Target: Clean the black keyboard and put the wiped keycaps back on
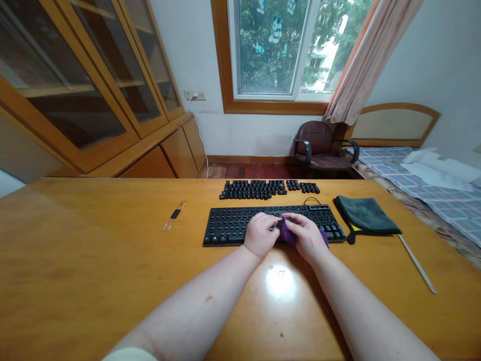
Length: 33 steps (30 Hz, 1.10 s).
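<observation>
A black keyboard (225,228) with its keycaps off lies across the desk in front of me. Both hands are over its middle, close together. My right hand (306,238) pinches a purple cloth (288,234), part of which hangs out beside the wrist. My left hand (262,233) has its thumb and fingers closed on a small dark piece, apparently a keycap (279,225), right against the cloth. The fingers hide most of it.
Loose black keycaps (250,190) stand in rows behind the keyboard. A wire keycap puller (175,214) lies to the left. On the right are a folded dark grey cloth (366,213) and a thin pale stick (417,263). An armchair (317,143) stands beyond the desk (93,260).
</observation>
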Motion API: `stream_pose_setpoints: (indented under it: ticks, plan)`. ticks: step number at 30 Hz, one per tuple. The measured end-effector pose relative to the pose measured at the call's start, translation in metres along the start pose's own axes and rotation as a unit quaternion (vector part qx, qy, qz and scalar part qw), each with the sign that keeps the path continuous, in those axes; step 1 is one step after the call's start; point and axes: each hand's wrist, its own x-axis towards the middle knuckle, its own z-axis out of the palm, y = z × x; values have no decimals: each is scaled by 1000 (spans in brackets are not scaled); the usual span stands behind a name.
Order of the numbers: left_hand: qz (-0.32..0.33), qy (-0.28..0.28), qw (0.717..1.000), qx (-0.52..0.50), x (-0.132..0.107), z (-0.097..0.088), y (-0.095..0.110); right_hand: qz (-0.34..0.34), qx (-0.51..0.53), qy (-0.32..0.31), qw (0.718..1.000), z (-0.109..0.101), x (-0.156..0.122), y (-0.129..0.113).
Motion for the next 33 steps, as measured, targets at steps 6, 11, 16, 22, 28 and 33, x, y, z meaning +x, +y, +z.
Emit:
stream_pose_setpoints:
  ticks: [6, 11, 16, 22, 28, 33]
  plan:
    - [-13, -7, 1000, -15, 1, 0, 3, 3, 21, 30, 999, 2, -1, -7]
    - [10, -9, 1000, -4, 0, -1, 2, 4, -25, 45, 999, 6, -2, -6]
    - [32, 5, 999, -17, 0, -1, 0, 23, -11, 37, 999, 6, -3, -6]
    - [-24, 24, 999, -38, 2, -3, 3, 31, 52, -4, 998, 3, -2, -12]
    - [-45, 26, 997, -54, 4, -3, 3, 40, 72, -20, 996, 3, -2, -14]
    - [-48, 5, 998, -31, 4, 0, 2, -67, -105, 40, 991, -1, -3, -12]
